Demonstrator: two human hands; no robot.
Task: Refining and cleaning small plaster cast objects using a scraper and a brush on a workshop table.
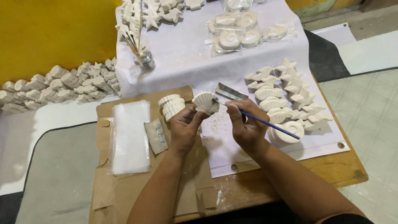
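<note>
Both forearms reach far over the table. Left hand (184,126) pinches a white ribbed plaster shell (206,102) upright; right hand (245,124) grips a blue-handled brush (265,122), tip at the shell's right edge.

Your wooden table (331,166) carries a white sheet (186,62) and flattened cardboard (124,191). Plaster figures (290,95) lie on that sheet.

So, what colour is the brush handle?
Blue, the brush in the right hand; head view.
</note>
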